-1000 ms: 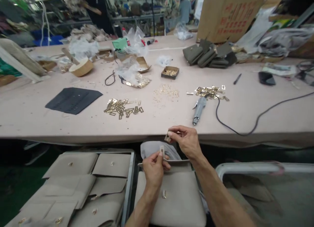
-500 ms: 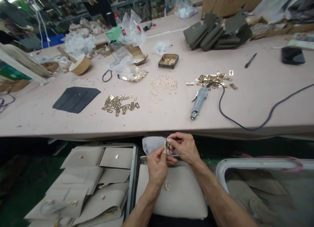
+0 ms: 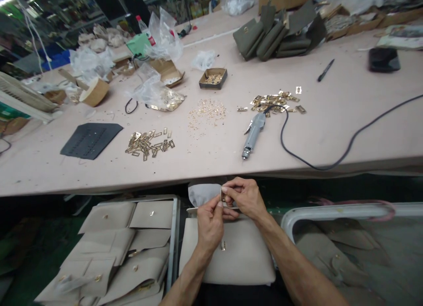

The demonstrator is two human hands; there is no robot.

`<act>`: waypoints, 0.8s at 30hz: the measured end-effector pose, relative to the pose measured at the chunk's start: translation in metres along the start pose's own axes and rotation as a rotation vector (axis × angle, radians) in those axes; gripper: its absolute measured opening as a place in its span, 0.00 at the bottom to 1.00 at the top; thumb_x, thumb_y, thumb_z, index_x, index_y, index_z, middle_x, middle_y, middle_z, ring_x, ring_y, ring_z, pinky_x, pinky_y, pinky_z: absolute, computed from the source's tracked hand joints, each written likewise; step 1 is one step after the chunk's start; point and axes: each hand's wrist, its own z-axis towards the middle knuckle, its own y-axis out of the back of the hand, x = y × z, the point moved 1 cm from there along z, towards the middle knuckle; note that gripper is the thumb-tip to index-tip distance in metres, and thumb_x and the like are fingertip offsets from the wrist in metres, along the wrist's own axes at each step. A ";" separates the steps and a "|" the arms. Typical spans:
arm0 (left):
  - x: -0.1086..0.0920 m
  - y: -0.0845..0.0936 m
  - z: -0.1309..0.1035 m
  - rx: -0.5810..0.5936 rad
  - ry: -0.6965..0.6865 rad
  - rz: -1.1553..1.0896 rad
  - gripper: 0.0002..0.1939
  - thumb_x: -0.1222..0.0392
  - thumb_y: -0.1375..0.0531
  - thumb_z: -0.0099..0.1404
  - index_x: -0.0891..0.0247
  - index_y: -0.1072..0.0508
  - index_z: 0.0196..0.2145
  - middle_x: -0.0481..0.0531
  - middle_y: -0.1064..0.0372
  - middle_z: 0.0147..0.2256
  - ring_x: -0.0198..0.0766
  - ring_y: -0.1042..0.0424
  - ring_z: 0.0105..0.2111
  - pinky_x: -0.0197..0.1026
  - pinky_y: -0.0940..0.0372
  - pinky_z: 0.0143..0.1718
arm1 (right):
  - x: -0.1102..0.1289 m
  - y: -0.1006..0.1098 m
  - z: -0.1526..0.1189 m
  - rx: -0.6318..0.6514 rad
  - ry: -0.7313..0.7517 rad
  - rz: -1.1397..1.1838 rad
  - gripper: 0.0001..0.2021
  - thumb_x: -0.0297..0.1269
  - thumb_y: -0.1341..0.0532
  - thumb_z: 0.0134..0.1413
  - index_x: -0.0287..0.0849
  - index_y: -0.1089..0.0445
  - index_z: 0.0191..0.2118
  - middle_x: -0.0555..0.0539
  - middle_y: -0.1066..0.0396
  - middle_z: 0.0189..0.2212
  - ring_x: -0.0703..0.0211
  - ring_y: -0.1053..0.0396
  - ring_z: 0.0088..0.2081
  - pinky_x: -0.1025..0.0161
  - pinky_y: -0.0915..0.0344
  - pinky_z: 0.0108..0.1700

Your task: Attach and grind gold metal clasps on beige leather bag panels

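Observation:
A beige handbag (image 3: 238, 266) rests in front of me, with a small gold clasp piece (image 3: 224, 245) on its front. Its raised flap (image 3: 192, 212) shows behind my hands. My left hand (image 3: 211, 220) is closed, thumb and fingers pinching the flap's edge. With closed fingertips, my right hand (image 3: 246, 198) grips a small metal plate (image 3: 223, 195) at that same edge. The fingers hide much of the plate, so how it sits on the flap cannot be made out. White lining paper (image 3: 204, 193) sticks up behind the left fingers.
On the table (image 3: 198, 165) lie a grey electric screwdriver (image 3: 254, 134) with its cable, gold frame plates (image 3: 148, 143), more gold plates (image 3: 274, 101), scattered screws (image 3: 208, 114) and a small box (image 3: 213, 84). Beige bags (image 3: 109, 240) fill the left crate; a white-rimmed bin (image 3: 337, 211) stands right.
The camera view has turned slightly, so the table's things appear shifted left. Both hands stay together at the flap's edge, and the plate appears turned more edge-on.

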 end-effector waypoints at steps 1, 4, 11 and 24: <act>0.000 -0.002 0.000 0.004 0.002 0.005 0.22 0.52 0.38 0.68 0.67 0.23 0.55 0.57 0.19 0.34 0.46 0.18 0.29 0.45 0.20 0.32 | 0.000 0.002 -0.001 -0.004 0.007 -0.009 0.12 0.42 0.29 0.52 0.36 0.22 0.33 0.46 0.27 0.22 0.61 0.30 0.22 0.68 0.34 0.24; -0.001 -0.008 -0.001 0.010 -0.004 0.001 0.21 0.53 0.38 0.68 0.66 0.22 0.54 0.56 0.19 0.36 0.46 0.18 0.28 0.45 0.21 0.31 | 0.002 0.008 -0.003 -0.020 0.046 -0.045 0.11 0.41 0.29 0.52 0.36 0.21 0.32 0.46 0.27 0.24 0.61 0.29 0.23 0.69 0.34 0.24; -0.003 -0.019 0.000 0.025 -0.024 -0.019 0.17 0.51 0.36 0.66 0.67 0.21 0.46 0.57 0.19 0.36 0.47 0.18 0.28 0.44 0.21 0.29 | 0.004 0.017 -0.009 -0.070 0.106 -0.099 0.11 0.41 0.29 0.53 0.37 0.19 0.32 0.45 0.27 0.29 0.62 0.29 0.23 0.68 0.34 0.24; -0.004 -0.013 -0.006 0.030 -0.007 -0.041 0.19 0.51 0.37 0.64 0.64 0.19 0.47 0.56 0.19 0.38 0.47 0.19 0.28 0.48 0.21 0.31 | 0.003 0.013 -0.016 -0.040 0.145 -0.167 0.09 0.40 0.31 0.55 0.39 0.18 0.35 0.44 0.27 0.32 0.62 0.31 0.24 0.65 0.34 0.25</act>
